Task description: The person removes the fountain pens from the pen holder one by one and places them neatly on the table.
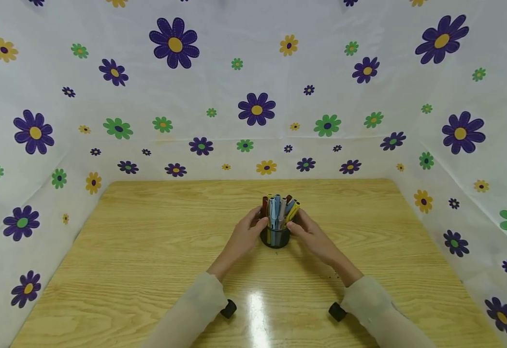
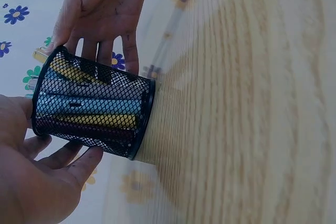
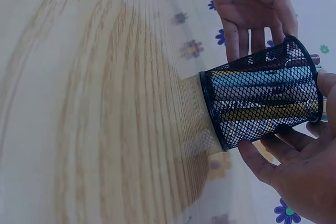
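Note:
A black mesh pen holder [image 1: 275, 239] stands upright on the wooden table, filled with several pens [image 1: 278, 208] in blue, yellow, grey and dark red. My left hand [image 1: 246, 233] holds its left side, the thumb near the rim and the fingers curving round behind. On the opposite side my right hand [image 1: 316, 236] holds it the same way. Through the mesh [image 2: 92, 103] in the left wrist view the pens' lower parts show. The right wrist view has the holder [image 3: 262, 95] between both hands too. Whether its base touches the table is hard to tell.
The wooden table [image 1: 149, 241] stretches out on both sides of the holder. White cloth walls [image 1: 218, 87] with purple, green and yellow flowers enclose its back and sides. Small dark specks [image 1: 336, 276] lie near the right forearm.

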### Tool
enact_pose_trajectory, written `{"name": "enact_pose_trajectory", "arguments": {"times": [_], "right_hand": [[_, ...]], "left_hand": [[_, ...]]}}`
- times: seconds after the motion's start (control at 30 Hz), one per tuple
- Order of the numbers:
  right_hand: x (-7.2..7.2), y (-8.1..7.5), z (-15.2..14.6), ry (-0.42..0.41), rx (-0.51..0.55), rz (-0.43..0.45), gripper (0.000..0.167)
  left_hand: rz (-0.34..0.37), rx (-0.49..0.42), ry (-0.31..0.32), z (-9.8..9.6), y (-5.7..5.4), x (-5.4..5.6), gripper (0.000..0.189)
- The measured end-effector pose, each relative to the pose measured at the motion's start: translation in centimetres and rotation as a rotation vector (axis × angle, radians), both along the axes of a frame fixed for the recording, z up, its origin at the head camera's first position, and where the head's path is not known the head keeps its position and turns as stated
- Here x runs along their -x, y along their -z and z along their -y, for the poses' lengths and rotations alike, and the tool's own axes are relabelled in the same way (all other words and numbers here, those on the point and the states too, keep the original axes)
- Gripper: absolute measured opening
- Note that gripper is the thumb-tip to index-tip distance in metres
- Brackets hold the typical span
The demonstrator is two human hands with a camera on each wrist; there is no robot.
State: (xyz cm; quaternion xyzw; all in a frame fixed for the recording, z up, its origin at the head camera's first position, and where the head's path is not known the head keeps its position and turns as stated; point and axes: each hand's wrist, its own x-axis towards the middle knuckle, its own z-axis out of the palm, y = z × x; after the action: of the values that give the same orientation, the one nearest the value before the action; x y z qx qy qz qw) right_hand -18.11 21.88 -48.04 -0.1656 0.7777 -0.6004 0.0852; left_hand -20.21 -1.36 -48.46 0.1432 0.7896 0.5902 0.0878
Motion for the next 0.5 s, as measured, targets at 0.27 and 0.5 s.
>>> {"name": "enact_pose_trajectory", "arguments": {"times": [0.27, 0.5], "right_hand": [[0.0, -0.2, 1.2, -0.024, 0.013, 0.009, 0.067], [0.1, -0.3, 2.9, -0.048, -0.016, -0.001, 0.064]], "left_hand": [[0.002, -0.016, -0.008, 1.4, -0.1, -0.2, 0.066], [0.008, -0.035, -0.023, 3.1, 0.0, -0.6, 0.064]]}}
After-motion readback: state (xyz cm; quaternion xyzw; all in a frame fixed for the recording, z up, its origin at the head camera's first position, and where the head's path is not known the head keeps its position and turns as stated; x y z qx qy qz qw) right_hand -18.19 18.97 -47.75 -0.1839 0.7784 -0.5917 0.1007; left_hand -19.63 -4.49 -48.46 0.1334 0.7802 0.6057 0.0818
